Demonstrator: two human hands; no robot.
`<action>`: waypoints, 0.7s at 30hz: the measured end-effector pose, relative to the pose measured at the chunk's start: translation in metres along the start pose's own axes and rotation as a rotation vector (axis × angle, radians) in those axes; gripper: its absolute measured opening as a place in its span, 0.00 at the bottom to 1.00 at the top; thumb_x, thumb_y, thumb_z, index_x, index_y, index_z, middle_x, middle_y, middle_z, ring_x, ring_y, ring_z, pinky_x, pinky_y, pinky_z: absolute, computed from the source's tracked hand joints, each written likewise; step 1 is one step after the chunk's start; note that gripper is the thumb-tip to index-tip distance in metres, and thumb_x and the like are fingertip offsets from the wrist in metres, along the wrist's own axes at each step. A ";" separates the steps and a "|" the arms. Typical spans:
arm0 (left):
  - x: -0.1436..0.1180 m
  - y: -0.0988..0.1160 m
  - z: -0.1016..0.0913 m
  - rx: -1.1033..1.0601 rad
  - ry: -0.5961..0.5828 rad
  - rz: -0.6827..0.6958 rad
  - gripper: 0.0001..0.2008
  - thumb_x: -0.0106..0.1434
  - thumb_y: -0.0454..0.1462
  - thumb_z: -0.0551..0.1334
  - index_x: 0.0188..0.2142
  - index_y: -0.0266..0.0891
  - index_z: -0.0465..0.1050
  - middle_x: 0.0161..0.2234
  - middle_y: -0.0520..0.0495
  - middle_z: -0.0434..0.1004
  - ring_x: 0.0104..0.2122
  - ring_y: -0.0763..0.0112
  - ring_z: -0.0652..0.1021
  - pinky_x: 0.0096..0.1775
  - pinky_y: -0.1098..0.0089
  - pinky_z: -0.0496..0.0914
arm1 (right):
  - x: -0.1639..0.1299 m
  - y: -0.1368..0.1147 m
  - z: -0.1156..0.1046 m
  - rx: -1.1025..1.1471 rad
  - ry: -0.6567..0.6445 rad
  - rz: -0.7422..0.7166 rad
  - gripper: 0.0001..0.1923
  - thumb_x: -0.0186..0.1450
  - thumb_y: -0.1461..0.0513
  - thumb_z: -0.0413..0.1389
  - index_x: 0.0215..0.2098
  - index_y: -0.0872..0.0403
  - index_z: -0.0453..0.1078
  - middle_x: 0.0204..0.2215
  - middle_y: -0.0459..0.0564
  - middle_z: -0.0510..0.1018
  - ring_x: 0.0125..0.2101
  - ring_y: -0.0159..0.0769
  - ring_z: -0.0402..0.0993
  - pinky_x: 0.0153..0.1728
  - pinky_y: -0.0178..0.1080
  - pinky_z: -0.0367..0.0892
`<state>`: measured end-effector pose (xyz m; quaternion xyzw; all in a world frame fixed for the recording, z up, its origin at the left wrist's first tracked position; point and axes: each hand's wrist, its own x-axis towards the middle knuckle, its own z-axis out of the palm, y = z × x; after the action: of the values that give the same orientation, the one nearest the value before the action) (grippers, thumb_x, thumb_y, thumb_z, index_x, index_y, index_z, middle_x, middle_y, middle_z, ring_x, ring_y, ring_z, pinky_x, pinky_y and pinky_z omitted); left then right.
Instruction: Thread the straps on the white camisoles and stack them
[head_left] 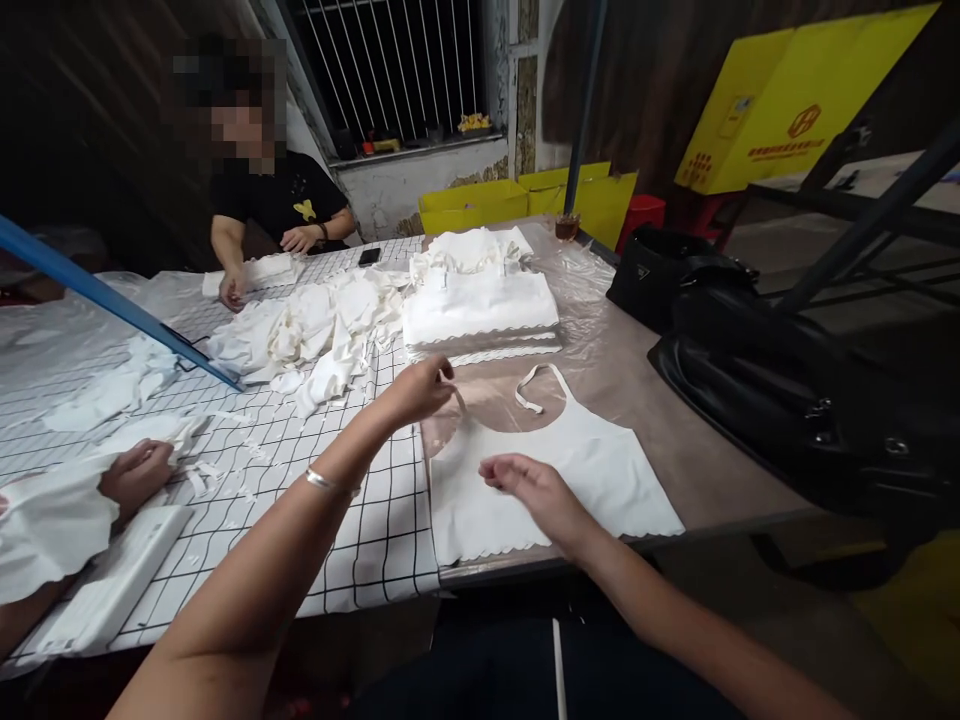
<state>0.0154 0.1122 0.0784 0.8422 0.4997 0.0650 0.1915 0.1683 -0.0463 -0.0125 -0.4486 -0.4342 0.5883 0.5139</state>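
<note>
A white strappy top [600, 470] with a scalloped lower edge lies flat at the table's front edge. My left hand [421, 392] is raised over its left shoulder, fingers pinched on a thin white strap [460, 402]. The other strap [556, 378] lies in a loose curl on the table. Low over the middle of the top is my right hand [536, 487], its fingers loosely extended and nothing visible in them; whether they touch the fabric I cannot tell. Behind the top stands a stack of folded white garments [480, 305].
Loose white garments [330, 320] are heaped on the checked cloth [382, 540]. Black bags [750, 370] sit at right. A blue pole [112, 300] slants in from the left. A co-worker's hand [139, 475] holds white fabric nearby; another person [277, 205] sits across the table.
</note>
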 end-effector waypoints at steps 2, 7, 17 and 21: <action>-0.029 0.021 -0.003 -0.078 -0.116 0.108 0.13 0.62 0.36 0.59 0.47 0.38 0.70 0.34 0.46 0.80 0.31 0.66 0.78 0.31 0.71 0.68 | 0.009 -0.010 0.007 0.387 -0.003 0.222 0.23 0.67 0.45 0.58 0.44 0.56 0.72 0.43 0.56 0.77 0.45 0.41 0.74 0.49 0.41 0.68; -0.063 0.032 -0.010 -0.189 -0.224 0.256 0.14 0.64 0.35 0.55 0.49 0.39 0.71 0.37 0.46 0.81 0.34 0.67 0.80 0.35 0.71 0.71 | 0.019 -0.025 0.011 0.701 0.028 0.445 0.13 0.70 0.54 0.57 0.37 0.57 0.71 0.34 0.52 0.77 0.35 0.35 0.75 0.41 0.37 0.70; -0.038 0.007 0.055 0.098 -0.063 0.268 0.13 0.61 0.38 0.63 0.45 0.42 0.78 0.54 0.41 0.73 0.54 0.52 0.71 0.55 0.48 0.57 | 0.024 -0.016 0.004 0.522 -0.007 0.337 0.11 0.55 0.64 0.70 0.27 0.58 0.71 0.21 0.44 0.70 0.25 0.30 0.66 0.33 0.35 0.67; -0.023 0.000 0.066 0.041 0.053 0.242 0.12 0.66 0.38 0.57 0.37 0.43 0.81 0.48 0.44 0.79 0.50 0.56 0.73 0.56 0.50 0.55 | 0.023 -0.021 -0.003 0.454 0.007 0.324 0.08 0.59 0.62 0.67 0.30 0.58 0.74 0.23 0.46 0.71 0.27 0.31 0.68 0.35 0.35 0.68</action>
<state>0.0238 0.0747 0.0196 0.8981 0.4006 0.0999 0.1518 0.1739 -0.0217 0.0053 -0.3879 -0.2120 0.7435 0.5018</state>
